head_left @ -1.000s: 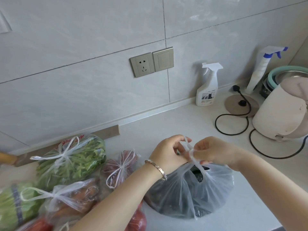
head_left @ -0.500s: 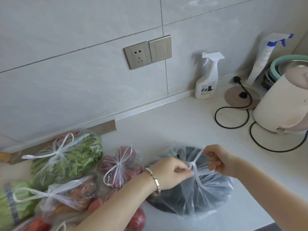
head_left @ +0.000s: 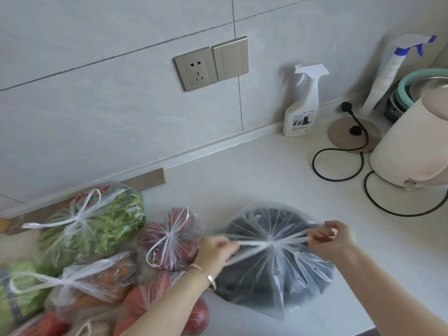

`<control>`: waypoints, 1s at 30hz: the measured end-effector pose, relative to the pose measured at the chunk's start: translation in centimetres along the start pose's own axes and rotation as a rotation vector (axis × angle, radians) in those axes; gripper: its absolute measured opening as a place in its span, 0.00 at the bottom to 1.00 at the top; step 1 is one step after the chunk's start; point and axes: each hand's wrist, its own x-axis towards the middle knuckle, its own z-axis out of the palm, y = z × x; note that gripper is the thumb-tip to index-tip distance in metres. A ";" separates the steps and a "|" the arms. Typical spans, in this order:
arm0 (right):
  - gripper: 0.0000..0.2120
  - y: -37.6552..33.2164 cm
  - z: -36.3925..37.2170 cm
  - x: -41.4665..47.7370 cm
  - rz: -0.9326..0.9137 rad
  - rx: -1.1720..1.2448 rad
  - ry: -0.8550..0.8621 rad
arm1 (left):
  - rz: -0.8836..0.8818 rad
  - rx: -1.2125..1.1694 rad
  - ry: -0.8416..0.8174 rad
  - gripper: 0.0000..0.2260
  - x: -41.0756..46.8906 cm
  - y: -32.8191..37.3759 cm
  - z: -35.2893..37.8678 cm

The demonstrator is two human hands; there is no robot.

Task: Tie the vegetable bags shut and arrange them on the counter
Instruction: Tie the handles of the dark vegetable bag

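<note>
A clear plastic bag of dark vegetables (head_left: 278, 270) lies on the white counter (head_left: 242, 180) at centre front. My left hand (head_left: 213, 251) grips its left handle strip and my right hand (head_left: 332, 238) grips the right one, both strips stretched taut from a knot at the bag's middle. To the left lie knotted bags: leafy greens (head_left: 97, 229), reddish-purple produce (head_left: 169, 238), carrots (head_left: 97, 282), tomatoes (head_left: 150, 301) and a green vegetable (head_left: 17, 294).
A white spray bottle (head_left: 303, 105) stands against the tiled wall. At the right are a cream kettle (head_left: 412, 146), its round base (head_left: 351, 134) with black cord (head_left: 339, 166), a second spray bottle (head_left: 388, 73) and stacked bowls (head_left: 417, 86). A wall socket (head_left: 196, 69) sits above.
My hands have drawn apart sideways and lowered, stretching the two handle strips outward. The knot has cinched down flat on top of the dark bag.
</note>
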 end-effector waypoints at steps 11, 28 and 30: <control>0.35 5.5 2.6 -3.1 -0.550 -0.591 -0.442 | -0.005 -1.098 0.187 0.23 0.8 5.4 4.6; 0.35 4.6 -4.0 4.1 -1.237 -2.279 0.144 | 0.010 1.091 0.214 0.22 3.1 -4.9 6.5; 0.29 4.3 -4.8 4.1 -1.219 -2.355 0.137 | 0.168 1.214 0.331 0.22 3.3 -7.0 6.3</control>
